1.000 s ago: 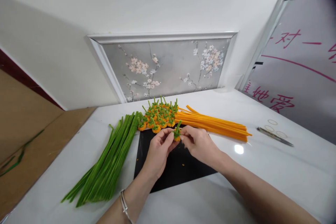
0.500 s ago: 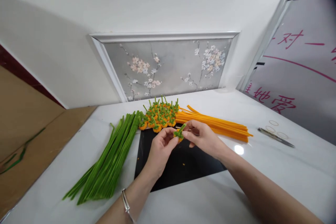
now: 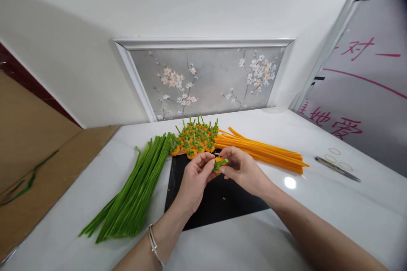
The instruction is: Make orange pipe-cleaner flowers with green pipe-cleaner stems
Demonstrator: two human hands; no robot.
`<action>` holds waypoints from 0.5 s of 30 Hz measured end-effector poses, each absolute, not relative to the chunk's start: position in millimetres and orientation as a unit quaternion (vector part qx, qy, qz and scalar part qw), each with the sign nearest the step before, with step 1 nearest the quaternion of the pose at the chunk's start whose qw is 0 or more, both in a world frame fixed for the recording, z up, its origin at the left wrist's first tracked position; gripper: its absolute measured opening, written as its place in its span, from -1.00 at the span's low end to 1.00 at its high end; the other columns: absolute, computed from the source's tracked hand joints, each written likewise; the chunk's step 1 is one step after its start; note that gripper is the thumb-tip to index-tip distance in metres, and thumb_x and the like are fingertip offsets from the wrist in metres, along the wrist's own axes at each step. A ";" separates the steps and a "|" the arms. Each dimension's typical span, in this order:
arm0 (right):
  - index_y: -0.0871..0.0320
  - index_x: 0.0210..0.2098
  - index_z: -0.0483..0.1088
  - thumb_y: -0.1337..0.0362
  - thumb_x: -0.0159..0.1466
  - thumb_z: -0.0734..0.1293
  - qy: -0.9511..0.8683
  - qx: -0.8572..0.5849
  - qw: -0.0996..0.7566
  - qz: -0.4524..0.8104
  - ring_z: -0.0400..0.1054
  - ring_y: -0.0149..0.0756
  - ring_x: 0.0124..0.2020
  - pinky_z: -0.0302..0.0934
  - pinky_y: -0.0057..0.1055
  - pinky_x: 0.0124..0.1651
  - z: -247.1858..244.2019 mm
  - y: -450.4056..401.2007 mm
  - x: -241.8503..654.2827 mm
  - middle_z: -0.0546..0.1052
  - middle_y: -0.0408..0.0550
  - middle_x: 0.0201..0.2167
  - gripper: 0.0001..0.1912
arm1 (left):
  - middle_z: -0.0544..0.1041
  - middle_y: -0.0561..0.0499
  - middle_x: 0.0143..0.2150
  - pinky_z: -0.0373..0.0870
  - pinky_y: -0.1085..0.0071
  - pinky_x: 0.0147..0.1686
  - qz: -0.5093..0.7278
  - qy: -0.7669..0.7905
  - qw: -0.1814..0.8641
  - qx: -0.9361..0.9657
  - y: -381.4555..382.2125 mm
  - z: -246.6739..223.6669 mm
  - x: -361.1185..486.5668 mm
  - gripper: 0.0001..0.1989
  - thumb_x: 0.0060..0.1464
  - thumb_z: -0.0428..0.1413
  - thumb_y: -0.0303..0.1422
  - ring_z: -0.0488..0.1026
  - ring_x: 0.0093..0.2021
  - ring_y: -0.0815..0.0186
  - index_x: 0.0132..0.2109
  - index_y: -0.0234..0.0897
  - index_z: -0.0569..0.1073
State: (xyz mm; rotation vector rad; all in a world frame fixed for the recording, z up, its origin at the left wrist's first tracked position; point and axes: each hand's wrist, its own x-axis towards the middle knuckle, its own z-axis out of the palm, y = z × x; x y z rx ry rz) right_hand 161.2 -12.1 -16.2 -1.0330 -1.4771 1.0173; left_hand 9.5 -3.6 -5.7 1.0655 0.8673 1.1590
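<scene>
Between my two hands is a small pipe-cleaner pumpkin, orange with a green top and a green stem that points right. The fingers of my left hand pinch it from the left. My right hand grips its right side with thumb and fingers closed. Both hands hover over a black mat. Just behind them stands a cluster of similar orange pumpkins with upright green stems. The undersides of my fingertips are hidden.
A bundle of green pipe cleaners lies to the left, and orange pipe cleaners lie to the right. Farther right are tweezers and several thin rings. Brown cardboard covers the left side; a wall with a framed floral panel rises behind.
The pumpkin has turned in my fingers, so its stem now leans right rather than up. My right hand has shifted slightly around it. The whole view has moved a little.
</scene>
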 end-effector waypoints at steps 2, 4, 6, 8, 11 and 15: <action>0.11 -0.19 0.31 0.36 0.11 0.32 -0.619 -0.429 0.511 0.414 0.35 -0.39 -0.34 0.38 -0.44 -0.35 -16.8 -12.9 160.6 0.39 -0.17 -0.35 -0.75 | 0.42 0.07 -0.28 0.48 0.46 -0.28 0.507 0.381 0.618 0.464 -3.1 -6.6 9.8 -0.77 -0.07 0.28 -0.29 0.38 -0.30 0.42 -0.26 -0.28 0.47; 0.11 -0.17 0.31 0.34 0.13 0.32 -0.621 -0.430 0.506 0.416 0.35 -0.37 -0.33 0.37 -0.44 -0.36 -14.9 -14.3 161.3 0.39 -0.17 -0.35 -0.74 | 0.42 0.08 -0.30 0.48 0.45 -0.27 0.510 0.379 0.618 0.462 -3.0 -7.2 10.0 -0.78 -0.07 0.27 -0.29 0.38 -0.31 0.42 -0.28 -0.27 0.47; 0.10 -0.16 0.32 0.32 0.14 0.32 -0.632 -0.437 0.499 0.401 0.36 -0.35 -0.31 0.36 -0.45 -0.36 -10.3 -16.2 163.7 0.42 -0.14 -0.32 -0.75 | 0.43 0.09 -0.31 0.48 0.45 -0.26 0.515 0.378 0.612 0.466 -2.8 -7.7 9.9 -0.82 -0.05 0.25 -0.29 0.38 -0.30 0.42 -0.29 -0.26 0.47; 0.10 -0.19 0.35 0.29 0.17 0.32 -0.655 -0.454 0.493 0.349 0.37 -0.33 -0.29 0.32 -0.45 -0.35 -4.3 -18.1 167.1 0.45 -0.10 -0.28 -0.80 | 0.44 0.09 -0.32 0.47 0.48 -0.27 0.523 0.383 0.585 0.488 -2.6 -8.5 9.6 -0.85 -0.02 0.23 -0.30 0.39 -0.31 0.42 -0.29 -0.25 0.48; 0.11 -0.30 0.41 0.30 0.20 0.31 -0.689 -0.487 0.477 0.245 0.37 -0.31 -0.31 0.28 -0.43 -0.32 2.8 -20.1 170.8 0.47 -0.08 -0.33 -0.93 | 0.46 0.08 -0.34 0.44 0.50 -0.31 0.518 0.402 0.517 0.550 -2.8 -9.7 9.6 -0.86 0.01 0.20 -0.29 0.40 -0.35 0.40 -0.30 -0.26 0.49; 0.12 -0.36 0.44 0.38 0.17 0.29 -0.713 -0.505 0.447 0.193 0.39 -0.32 -0.38 0.26 -0.41 -0.30 2.8 -20.8 169.2 0.50 -0.10 -0.39 -0.92 | 0.49 0.05 -0.35 0.44 0.47 -0.32 0.497 0.414 0.476 0.596 -3.6 -9.7 10.1 -0.86 0.05 0.17 -0.28 0.42 -0.37 0.38 -0.30 -0.28 0.50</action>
